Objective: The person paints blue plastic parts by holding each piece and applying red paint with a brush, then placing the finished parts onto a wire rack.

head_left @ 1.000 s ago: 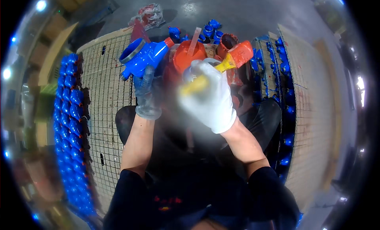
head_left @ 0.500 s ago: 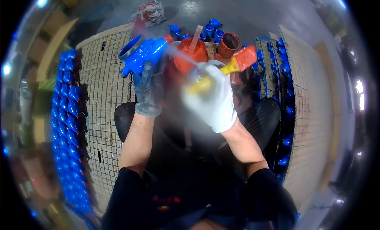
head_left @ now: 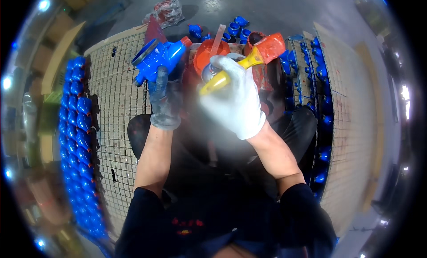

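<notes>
My left hand (head_left: pixel 165 102), in a stained dark glove, is closed around a blue-coated metal pipe fitting (head_left: pixel 163 57). The fitting has a wide threaded mouth facing left and a red end at the upper right. In a white glove, my right hand (head_left: pixel 240 102) grips a paintbrush (head_left: pixel 251 58) with a yellow handle and a red, paint-covered head pointing up and right. Brush and fitting are apart. A silvery round thing (head_left: pixel 208 72) shows beside the right hand's fingers, partly hidden. Beyond the hands is an orange-red paint bucket (head_left: pixel 201 58) with a flat stick (head_left: pixel 218 40) in it.
Rows of blue fittings (head_left: pixel 83 120) line the left side by a wire-mesh board (head_left: pixel 118 93). More blue parts sit in racks (head_left: pixel 322 71) at the right, next to another mesh-covered board (head_left: pixel 344 124). Several blue fittings (head_left: pixel 234 28) and a plastic bag (head_left: pixel 167 12) lie on the far floor.
My right hand and the paintbrush have moved slightly upward, away from me, with the brush head now higher. The fitting in my left hand has shifted only slightly left.
</notes>
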`<control>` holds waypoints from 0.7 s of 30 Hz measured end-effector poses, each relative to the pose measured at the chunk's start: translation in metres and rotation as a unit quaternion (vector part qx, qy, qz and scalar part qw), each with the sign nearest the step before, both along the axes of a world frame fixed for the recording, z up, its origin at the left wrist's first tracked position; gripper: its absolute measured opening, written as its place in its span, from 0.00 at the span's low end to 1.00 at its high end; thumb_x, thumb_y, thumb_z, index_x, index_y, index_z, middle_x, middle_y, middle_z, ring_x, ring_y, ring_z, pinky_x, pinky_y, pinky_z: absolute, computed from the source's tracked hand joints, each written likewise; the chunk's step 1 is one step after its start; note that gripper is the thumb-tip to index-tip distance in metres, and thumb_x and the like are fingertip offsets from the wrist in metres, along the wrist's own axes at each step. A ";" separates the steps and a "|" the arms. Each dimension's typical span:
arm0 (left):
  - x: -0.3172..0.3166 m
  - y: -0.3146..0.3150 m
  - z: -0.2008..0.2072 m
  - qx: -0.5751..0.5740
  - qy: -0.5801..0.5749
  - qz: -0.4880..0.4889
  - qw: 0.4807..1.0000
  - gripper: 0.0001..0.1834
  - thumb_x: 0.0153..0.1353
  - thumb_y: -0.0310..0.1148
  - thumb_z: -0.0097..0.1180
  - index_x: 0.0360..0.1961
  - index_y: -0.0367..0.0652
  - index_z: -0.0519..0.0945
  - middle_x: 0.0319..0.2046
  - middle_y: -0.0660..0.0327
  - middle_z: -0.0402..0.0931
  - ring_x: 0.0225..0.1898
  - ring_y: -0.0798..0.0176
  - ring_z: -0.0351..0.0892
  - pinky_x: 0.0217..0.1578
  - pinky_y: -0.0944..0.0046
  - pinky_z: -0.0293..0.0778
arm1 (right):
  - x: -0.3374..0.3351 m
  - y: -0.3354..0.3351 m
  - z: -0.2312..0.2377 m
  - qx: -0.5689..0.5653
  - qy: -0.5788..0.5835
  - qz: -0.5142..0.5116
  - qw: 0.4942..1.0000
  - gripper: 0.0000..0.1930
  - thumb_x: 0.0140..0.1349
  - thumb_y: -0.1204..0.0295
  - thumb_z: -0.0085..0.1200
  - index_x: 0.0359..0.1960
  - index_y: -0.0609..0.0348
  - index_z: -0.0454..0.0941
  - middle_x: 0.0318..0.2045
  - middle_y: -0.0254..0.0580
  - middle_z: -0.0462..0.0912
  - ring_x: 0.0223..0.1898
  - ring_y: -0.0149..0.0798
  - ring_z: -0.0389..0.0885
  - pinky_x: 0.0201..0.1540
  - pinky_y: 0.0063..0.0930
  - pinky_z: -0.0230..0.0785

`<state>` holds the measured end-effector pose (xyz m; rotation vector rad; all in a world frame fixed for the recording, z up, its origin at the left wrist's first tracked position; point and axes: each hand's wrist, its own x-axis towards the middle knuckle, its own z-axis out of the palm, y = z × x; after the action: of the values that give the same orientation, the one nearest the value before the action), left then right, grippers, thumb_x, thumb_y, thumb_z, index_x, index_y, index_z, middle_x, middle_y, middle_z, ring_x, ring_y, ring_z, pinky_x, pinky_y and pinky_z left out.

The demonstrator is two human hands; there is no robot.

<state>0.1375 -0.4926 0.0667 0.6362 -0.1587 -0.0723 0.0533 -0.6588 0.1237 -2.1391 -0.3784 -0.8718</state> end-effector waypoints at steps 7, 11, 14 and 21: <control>0.007 -0.002 -0.006 -0.014 -0.053 0.043 0.998 0.40 0.65 0.36 0.67 0.71 0.40 0.59 0.67 0.53 0.67 0.67 0.54 0.70 0.71 0.50 0.67 | -0.009 -0.013 -0.020 0.032 -0.022 -0.017 0.999 0.38 0.45 0.78 0.73 0.60 0.57 0.68 0.49 0.59 0.73 0.45 0.60 0.79 0.45 0.47 0.76; 0.005 0.000 -0.006 -0.026 -0.013 0.034 0.999 0.43 0.63 0.37 0.69 0.72 0.39 0.58 0.67 0.53 0.65 0.68 0.54 0.67 0.71 0.50 0.68 | 0.004 -0.048 -0.040 -0.011 -0.089 -0.085 0.992 0.37 0.49 0.78 0.72 0.60 0.60 0.66 0.51 0.55 0.74 0.50 0.56 0.76 0.54 0.44 0.72; 0.005 0.000 -0.003 -0.031 -0.005 0.026 0.999 0.44 0.62 0.38 0.70 0.72 0.38 0.57 0.67 0.52 0.64 0.68 0.53 0.67 0.71 0.51 0.68 | 0.025 -0.087 -0.069 0.040 0.005 -0.142 0.989 0.37 0.53 0.76 0.72 0.63 0.61 0.65 0.55 0.54 0.73 0.53 0.52 0.76 0.57 0.41 0.71; 0.007 -0.002 -0.009 -0.040 0.004 0.002 0.999 0.43 0.64 0.39 0.68 0.72 0.39 0.56 0.68 0.51 0.62 0.69 0.52 0.65 0.71 0.50 0.67 | 0.078 -0.177 -0.152 0.095 0.135 -0.207 0.964 0.33 0.52 0.70 0.75 0.59 0.60 0.71 0.54 0.48 0.77 0.56 0.43 0.77 0.61 0.34 0.70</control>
<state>0.1449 -0.4941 0.0577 0.5554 -0.1528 -0.0641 0.1314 -0.8359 -0.0282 -2.1493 0.2918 -0.7870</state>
